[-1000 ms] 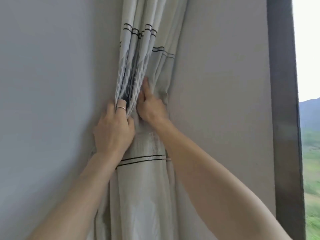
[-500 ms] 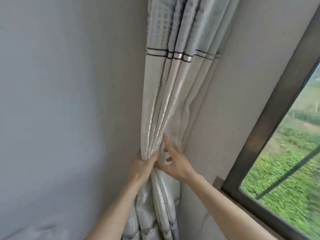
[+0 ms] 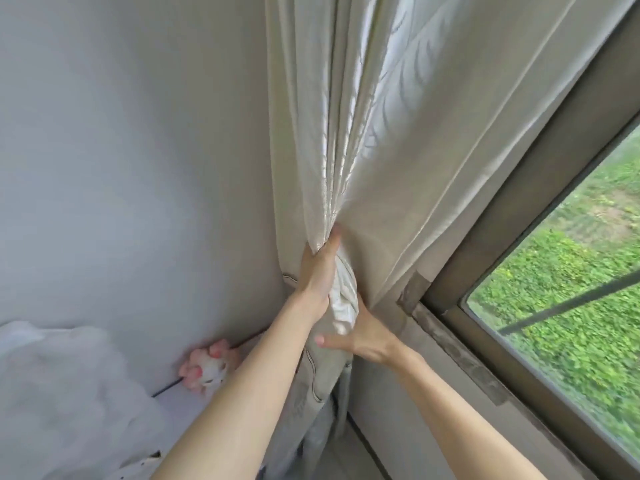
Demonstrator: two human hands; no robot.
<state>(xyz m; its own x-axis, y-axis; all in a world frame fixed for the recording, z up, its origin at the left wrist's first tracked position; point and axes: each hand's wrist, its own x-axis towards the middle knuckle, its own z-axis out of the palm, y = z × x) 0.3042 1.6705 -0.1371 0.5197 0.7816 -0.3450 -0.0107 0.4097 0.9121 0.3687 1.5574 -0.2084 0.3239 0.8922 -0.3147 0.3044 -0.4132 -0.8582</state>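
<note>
A cream curtain [image 3: 349,109] with a woven pattern hangs in the room's corner, gathered into a bunch low down. My left hand [image 3: 317,271] grips the bunched folds from the left, fingers curled into the cloth. Just below it, my right hand [image 3: 360,336] wraps round the bunch from the right, thumb pointing left across the fabric. The curtain's right part spreads out toward the window.
A dark-framed window [image 3: 540,237] runs along the right, grass outside. A bare grey wall [image 3: 121,150] fills the left. Below left lie white bedding [image 3: 59,386] and a pink-and-white plush toy [image 3: 207,368]. A grey sill [image 3: 460,362] sits under the window.
The view has tilted down and closer. Both hands have slid lower on the curtain and gathered it tighter; the right hand went from touching the folds to wrapping the bunch.
</note>
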